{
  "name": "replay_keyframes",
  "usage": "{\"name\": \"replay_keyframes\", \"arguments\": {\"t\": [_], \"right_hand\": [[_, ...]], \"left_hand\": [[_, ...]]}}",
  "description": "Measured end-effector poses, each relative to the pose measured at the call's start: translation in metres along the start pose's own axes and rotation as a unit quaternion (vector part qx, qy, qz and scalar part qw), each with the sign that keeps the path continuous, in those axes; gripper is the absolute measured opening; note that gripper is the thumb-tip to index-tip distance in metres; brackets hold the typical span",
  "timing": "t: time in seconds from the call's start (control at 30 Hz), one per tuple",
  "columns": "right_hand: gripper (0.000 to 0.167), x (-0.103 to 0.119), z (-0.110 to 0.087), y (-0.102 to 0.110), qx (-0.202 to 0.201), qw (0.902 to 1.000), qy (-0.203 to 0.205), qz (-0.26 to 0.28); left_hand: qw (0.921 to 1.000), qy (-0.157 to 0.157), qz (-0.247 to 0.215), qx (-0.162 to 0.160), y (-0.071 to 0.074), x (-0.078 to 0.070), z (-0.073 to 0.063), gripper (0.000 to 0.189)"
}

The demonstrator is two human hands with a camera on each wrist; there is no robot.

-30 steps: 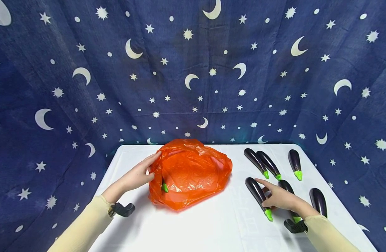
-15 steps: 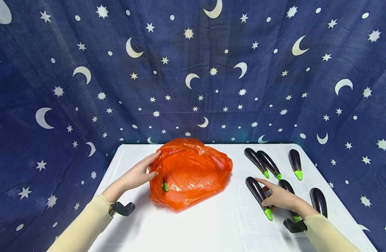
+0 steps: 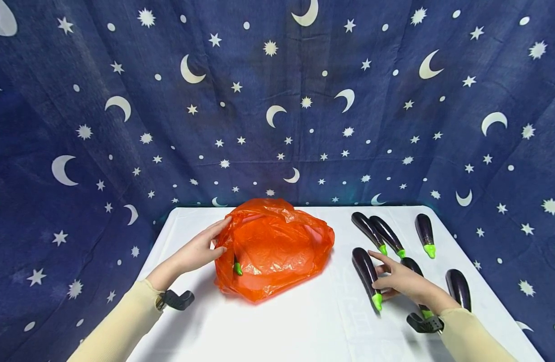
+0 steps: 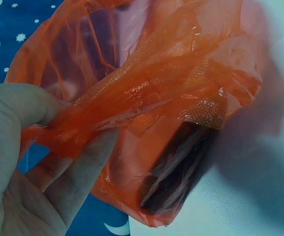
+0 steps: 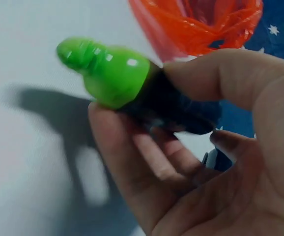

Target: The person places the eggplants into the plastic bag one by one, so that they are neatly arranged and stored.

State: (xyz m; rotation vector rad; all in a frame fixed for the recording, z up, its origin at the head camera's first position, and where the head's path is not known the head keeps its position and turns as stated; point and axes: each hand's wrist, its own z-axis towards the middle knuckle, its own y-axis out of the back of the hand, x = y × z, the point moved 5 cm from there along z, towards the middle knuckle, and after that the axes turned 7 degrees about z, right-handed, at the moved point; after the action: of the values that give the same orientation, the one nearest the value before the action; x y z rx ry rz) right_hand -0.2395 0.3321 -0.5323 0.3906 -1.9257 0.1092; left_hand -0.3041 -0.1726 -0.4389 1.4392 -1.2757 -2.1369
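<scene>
An orange plastic bag lies with its mouth spread at the table's middle. My left hand pinches its left rim between thumb and fingers, as the left wrist view shows. Inside the bag, one green stem shows at the left; a dark eggplant shape shows through the film. To the right, my right hand grips a glossy dark eggplant by its side, thumb opposite the fingers. In the right wrist view its bright green cap points left, with a shadow on the cloth beneath.
Two eggplants lie side by side at the back, the left one close to its neighbour. Another eggplant is farther right, and one sits near the right sleeve. My right hand partly covers another eggplant. White cloth covers the table.
My right hand has lifted the eggplant slightly and shifted it a little left; its shadow now shows apart. The left hand and bag stay nearly still.
</scene>
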Motion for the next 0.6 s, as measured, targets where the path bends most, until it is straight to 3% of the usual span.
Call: {"name": "replay_keyframes", "arguments": {"t": [0.13, 0.27, 0.5, 0.6], "right_hand": [[0.1, 0.007, -0.004, 0.001, 0.038, 0.9979, 0.021, 0.047], [0.093, 0.014, -0.007, -0.003, 0.098, 0.99, 0.048, 0.09], [0.086, 0.024, -0.003, -0.021, 0.225, 0.9579, 0.072, 0.164], [0.085, 0.029, 0.001, -0.035, 0.253, 0.9489, 0.069, 0.176]], "left_hand": [[1.0, -0.001, 0.0, 0.0, 0.0, 0.001, 0.0, 0.081], [1.0, -0.001, -0.004, 0.001, 0.0, 0.001, 0.0, 0.081], [1.0, -0.003, -0.005, -0.001, 0.001, -0.001, -0.001, 0.082], [1.0, -0.002, -0.007, -0.002, 0.001, -0.001, -0.001, 0.082]]}}
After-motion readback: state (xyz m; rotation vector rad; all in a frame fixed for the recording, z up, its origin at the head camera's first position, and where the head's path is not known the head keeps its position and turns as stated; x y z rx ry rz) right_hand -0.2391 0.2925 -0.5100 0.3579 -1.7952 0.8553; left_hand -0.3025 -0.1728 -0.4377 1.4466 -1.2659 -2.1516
